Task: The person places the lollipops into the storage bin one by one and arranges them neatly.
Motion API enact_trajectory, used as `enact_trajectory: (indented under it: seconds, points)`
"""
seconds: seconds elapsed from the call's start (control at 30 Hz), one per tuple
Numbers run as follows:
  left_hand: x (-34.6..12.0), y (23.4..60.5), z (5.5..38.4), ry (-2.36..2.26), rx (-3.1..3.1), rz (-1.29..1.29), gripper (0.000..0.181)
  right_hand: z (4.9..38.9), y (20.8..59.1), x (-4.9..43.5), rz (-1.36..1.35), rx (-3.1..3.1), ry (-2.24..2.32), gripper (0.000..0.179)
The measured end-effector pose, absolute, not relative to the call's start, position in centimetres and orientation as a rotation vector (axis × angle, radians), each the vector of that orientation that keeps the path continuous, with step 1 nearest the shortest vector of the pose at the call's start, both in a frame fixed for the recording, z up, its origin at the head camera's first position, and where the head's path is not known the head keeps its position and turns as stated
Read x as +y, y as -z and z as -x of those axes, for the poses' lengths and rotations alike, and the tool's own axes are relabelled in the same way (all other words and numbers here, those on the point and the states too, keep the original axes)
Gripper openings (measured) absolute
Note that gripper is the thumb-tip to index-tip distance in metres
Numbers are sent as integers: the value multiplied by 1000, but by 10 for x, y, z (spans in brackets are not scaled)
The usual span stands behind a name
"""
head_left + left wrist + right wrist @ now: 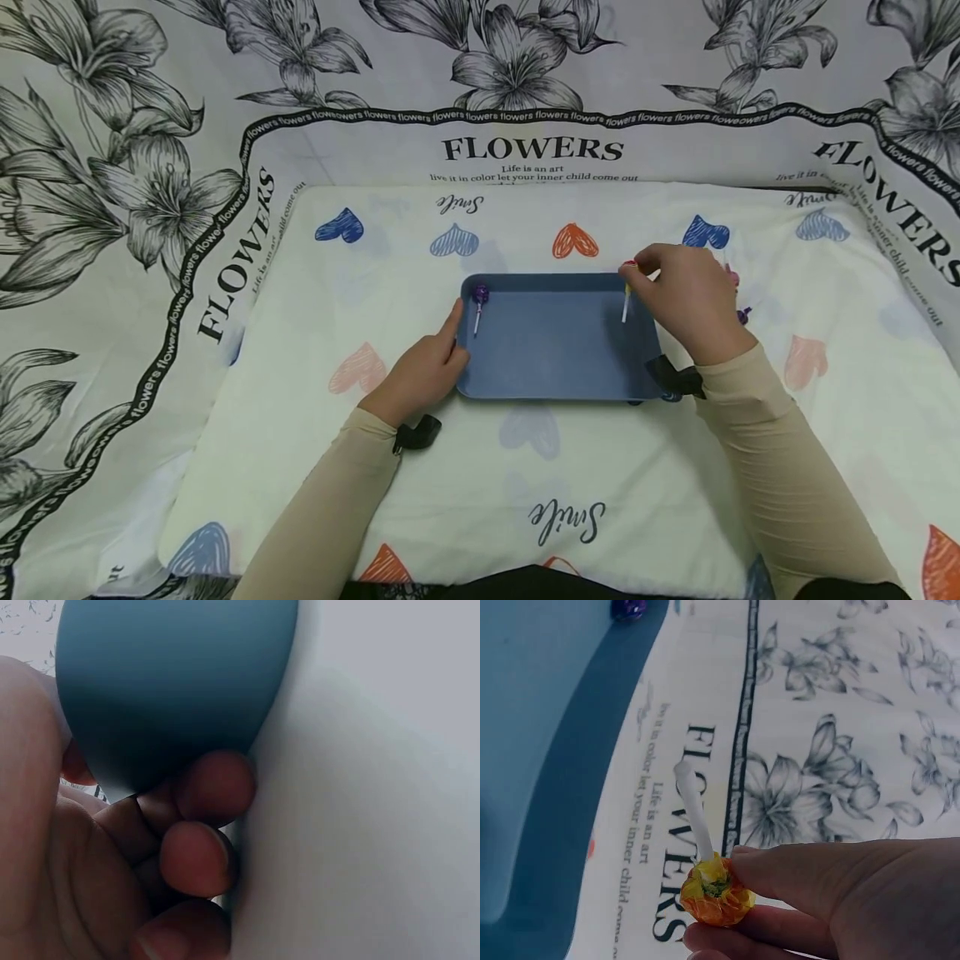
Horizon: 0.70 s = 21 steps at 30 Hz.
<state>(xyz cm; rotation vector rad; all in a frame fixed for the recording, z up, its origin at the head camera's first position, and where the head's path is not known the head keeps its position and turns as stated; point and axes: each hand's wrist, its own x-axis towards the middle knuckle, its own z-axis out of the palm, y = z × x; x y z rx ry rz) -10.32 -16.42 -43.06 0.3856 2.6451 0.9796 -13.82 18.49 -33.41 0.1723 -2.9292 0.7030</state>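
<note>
A blue rectangular tray (551, 387) lies on the pale cloth in the head view. My left hand (425, 371) holds its left edge, index finger along the rim; in the left wrist view several fingertips (199, 859) curl against the tray's outer wall (176, 682). Over the tray's right end, my right hand (693, 296) pinches a lollipop with a yellow-orange wrapper (716, 892). Its white stick (625, 308) points down in the head view. A purple-wrapped lollipop (480, 295) lies inside the tray at the upper left.
Right of the tray, partly behind my right hand, lie a pink lollipop (732, 275) and a purple lollipop (743, 316). A heart-printed cloth (420, 517) is spread over a flower-printed one (360, 137). Both wrists wear black camera mounts.
</note>
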Motion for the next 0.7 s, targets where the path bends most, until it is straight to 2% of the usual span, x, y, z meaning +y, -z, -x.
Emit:
enact_trajectory:
  seconds: [0.3,0.7]
  points:
    - [-166,432,104,-987,2653,-408,77,146,327,158,-219,-2954,-735,32]
    - [-166,432,105,-978,2647,-409,78,157,337,126,-300,-2944,-770,27]
